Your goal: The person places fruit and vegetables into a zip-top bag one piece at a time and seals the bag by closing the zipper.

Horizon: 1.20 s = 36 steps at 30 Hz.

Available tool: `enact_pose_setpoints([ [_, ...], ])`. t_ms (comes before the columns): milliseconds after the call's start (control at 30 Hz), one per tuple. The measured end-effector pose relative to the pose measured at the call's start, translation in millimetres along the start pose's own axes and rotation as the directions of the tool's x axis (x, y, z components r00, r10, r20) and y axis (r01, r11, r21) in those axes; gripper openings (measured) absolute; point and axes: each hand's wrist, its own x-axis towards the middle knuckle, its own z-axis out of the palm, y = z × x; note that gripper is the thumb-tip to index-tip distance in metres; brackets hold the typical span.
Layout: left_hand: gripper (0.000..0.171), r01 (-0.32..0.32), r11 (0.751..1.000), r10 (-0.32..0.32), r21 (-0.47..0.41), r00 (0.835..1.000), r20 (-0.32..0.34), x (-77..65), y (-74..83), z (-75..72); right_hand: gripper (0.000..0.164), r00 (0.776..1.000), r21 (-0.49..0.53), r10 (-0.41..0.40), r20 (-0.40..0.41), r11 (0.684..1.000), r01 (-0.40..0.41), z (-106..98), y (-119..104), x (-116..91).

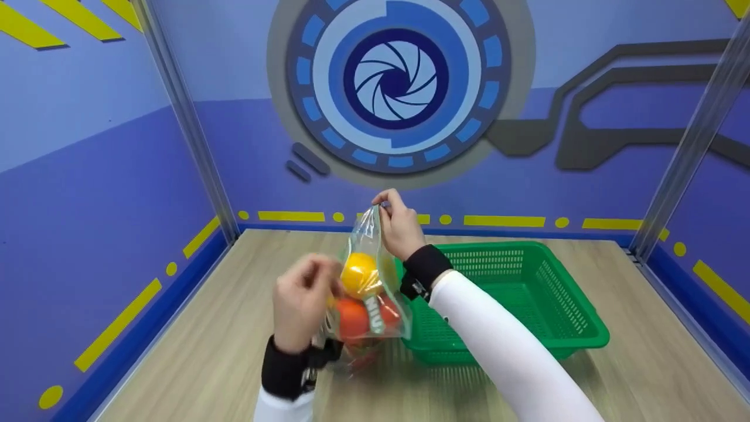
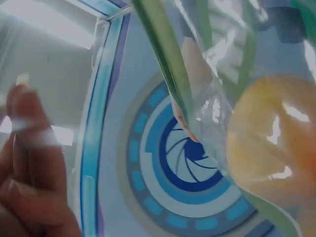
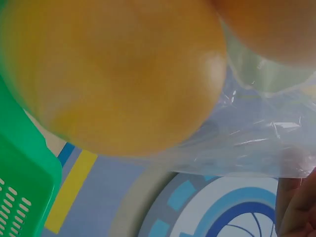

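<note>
A clear zip bag (image 1: 366,234) hangs upright in front of me, its top edge pinched by my right hand (image 1: 404,228). Inside it are a yellow-orange round fruit (image 1: 359,274) and red-orange round fruits (image 1: 354,318) below; their exact kind is unclear. Pale letters mark the bag's lower front. My left hand (image 1: 302,296), blurred, is beside the bag's left side. In the left wrist view its loosely bent fingers (image 2: 32,133) are apart from the bag and hold nothing. The right wrist view shows the yellow-orange fruit (image 3: 118,79) up close through the film.
A green plastic basket (image 1: 592,337) with slotted walls stands on the wooden table (image 1: 217,351), right of the bag and partly under my right forearm. Blue printed panels (image 1: 234,140) enclose the table at the back and sides. Something reddish below the bag is blurred.
</note>
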Motion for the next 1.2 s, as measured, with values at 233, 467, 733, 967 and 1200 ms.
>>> enact_pose_setpoints([
  [233, 0.044, 0.322, 0.944, -0.329, 0.071, 0.931, 0.161, 40.6, -68.1, 8.9, 0.012, 0.995, 0.053, -0.097, 0.024, 0.994, 0.095, 8.9, -9.8, -3.1],
  [467, 0.016, 0.429, 0.896, -0.396, -0.114, 0.888, 0.234, 47.8, -95.9, 17.6, 0.015, 0.970, 0.132, -0.222, 0.095, 0.969, 0.209, 8.4, -15.7, -4.8],
  [733, 0.009, 0.484, 0.789, -0.492, -0.380, 0.867, 0.082, 44.7, -102.9, 20.9, 0.033, 0.961, 0.298, 0.031, 0.274, 0.948, -0.116, -20.1, -4.3, -14.7],
  [967, 0.019, 0.475, 0.628, -0.675, -0.617, 0.727, -0.127, 45.5, -111.6, 7.9, 0.064, 0.812, 0.242, 0.282, 0.511, 0.859, -0.451, -29.2, 30.5, -38.4],
  [1200, 0.019, 0.496, 0.617, -0.760, -0.611, 0.575, -0.302, 53.6, -115.7, 0.8, 0.078, 0.731, 0.355, 0.400, 0.553, 0.680, -0.641, -18.2, 35.4, -44.7],
])
